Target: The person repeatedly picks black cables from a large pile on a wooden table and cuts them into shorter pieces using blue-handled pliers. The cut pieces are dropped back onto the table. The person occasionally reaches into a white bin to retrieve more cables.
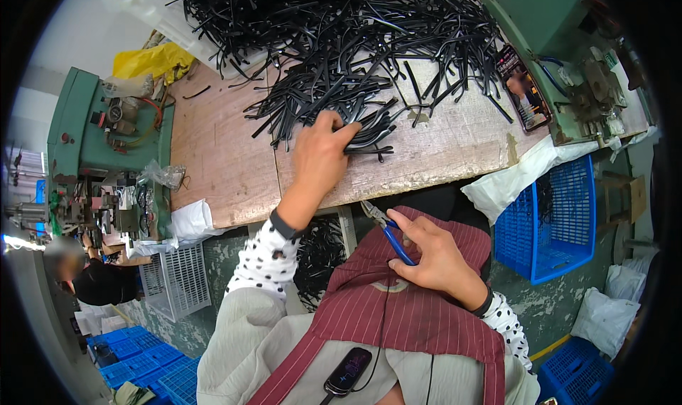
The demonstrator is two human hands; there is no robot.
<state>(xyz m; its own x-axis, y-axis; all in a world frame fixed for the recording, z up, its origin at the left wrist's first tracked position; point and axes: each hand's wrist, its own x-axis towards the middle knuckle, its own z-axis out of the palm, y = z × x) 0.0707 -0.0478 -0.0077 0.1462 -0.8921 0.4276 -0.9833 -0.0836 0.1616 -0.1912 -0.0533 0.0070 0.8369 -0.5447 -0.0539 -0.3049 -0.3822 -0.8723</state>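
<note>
A wooden table stands — scuffed green floor below.

a factory workshop, judging by the green machine, wooden workbench, heaped black strips and blue crate.

On your bench, by its right end, a phone shows bright lettering across the top of its screen, too blurred for you to read. The black device on your front has a faint purple display, its figures unclear. At the bench's left end, the gauge has dial marks too small to make out.
</note>
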